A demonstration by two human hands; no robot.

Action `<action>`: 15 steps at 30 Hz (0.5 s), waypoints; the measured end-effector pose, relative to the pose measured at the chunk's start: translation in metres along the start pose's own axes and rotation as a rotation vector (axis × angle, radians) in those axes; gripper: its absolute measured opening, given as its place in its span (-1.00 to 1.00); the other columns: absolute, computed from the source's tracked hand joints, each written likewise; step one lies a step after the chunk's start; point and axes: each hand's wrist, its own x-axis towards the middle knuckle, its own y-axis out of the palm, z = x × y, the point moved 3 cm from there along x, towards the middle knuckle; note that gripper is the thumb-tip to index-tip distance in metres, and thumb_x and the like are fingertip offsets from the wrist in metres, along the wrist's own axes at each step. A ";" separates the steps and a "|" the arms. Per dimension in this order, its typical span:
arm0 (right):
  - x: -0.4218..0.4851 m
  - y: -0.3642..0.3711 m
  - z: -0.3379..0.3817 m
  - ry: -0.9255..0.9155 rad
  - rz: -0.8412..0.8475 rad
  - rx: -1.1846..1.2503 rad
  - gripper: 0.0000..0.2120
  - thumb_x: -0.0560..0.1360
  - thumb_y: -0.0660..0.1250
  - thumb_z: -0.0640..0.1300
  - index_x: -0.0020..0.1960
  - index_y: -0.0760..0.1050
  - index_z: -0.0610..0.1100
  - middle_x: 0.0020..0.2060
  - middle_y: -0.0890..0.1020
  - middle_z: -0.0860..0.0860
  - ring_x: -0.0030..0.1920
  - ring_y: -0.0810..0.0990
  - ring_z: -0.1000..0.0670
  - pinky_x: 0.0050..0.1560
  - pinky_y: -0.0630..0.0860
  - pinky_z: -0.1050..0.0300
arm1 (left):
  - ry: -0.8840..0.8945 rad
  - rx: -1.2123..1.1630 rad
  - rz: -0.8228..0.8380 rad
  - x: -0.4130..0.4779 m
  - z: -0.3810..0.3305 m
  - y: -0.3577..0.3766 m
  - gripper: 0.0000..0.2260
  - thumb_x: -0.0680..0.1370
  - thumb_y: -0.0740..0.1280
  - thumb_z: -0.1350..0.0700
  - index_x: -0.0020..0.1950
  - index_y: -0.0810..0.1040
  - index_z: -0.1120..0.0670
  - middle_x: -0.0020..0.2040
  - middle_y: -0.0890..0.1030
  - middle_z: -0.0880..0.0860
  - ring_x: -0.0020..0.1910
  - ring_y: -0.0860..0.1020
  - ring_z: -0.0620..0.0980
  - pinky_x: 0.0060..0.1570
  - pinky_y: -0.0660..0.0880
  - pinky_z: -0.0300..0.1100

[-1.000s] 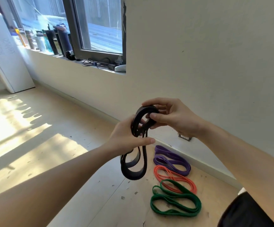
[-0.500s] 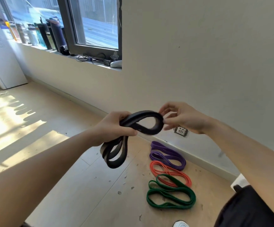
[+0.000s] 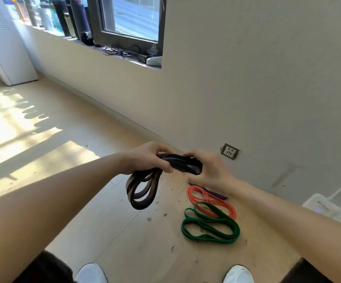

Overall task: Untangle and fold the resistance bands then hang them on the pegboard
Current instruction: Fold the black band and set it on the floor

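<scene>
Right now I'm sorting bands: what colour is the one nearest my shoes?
Green, clearest in the head view.

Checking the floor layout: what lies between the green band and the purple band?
The orange band lies between them in the head view, overlapped by the green band and next to the purple band.

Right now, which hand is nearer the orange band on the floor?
Right. The right hand hovers just above and behind the orange band, gripping the black band; the left hand holds the same band farther left, away from it.
</scene>
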 end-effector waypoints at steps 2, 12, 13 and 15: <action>-0.008 0.010 -0.012 0.120 0.058 0.085 -0.60 0.36 0.53 -0.19 0.18 0.61 -0.01 -0.08 0.66 0.21 -0.09 0.61 0.21 -0.02 0.47 0.37 | -0.029 0.067 -0.007 0.004 0.010 0.014 -0.61 0.38 0.53 0.11 0.19 0.58 -0.02 -0.12 0.68 0.09 -0.22 0.62 0.06 -0.08 0.59 0.01; -0.089 0.108 -0.078 0.523 0.165 0.209 -0.76 0.31 0.55 -0.10 -0.04 0.64 0.02 -0.20 0.68 0.10 -0.15 0.63 0.11 -0.07 0.60 0.07 | -0.045 0.443 0.042 0.041 0.109 0.095 -0.69 0.36 0.51 0.07 0.06 0.56 -0.07 0.03 0.68 -0.11 -0.04 0.62 -0.03 0.00 0.57 -0.04; -0.101 0.119 -0.087 0.564 0.178 0.202 -0.76 0.30 0.54 -0.09 -0.05 0.64 0.02 -0.21 0.67 0.10 -0.15 0.63 0.11 -0.06 0.59 0.06 | -0.067 0.436 0.049 0.045 0.123 0.109 -0.69 0.36 0.50 0.07 0.06 0.57 -0.08 0.02 0.68 -0.12 -0.06 0.62 -0.03 -0.01 0.58 -0.04; -0.123 0.142 -0.103 0.626 0.226 0.187 -0.77 0.28 0.53 -0.07 -0.07 0.64 0.03 -0.21 0.67 0.11 -0.14 0.62 0.09 -0.05 0.58 0.05 | -0.088 0.407 0.065 0.051 0.155 0.138 -0.69 0.36 0.49 0.06 0.07 0.58 -0.08 0.03 0.69 -0.12 -0.08 0.61 -0.03 -0.01 0.58 -0.04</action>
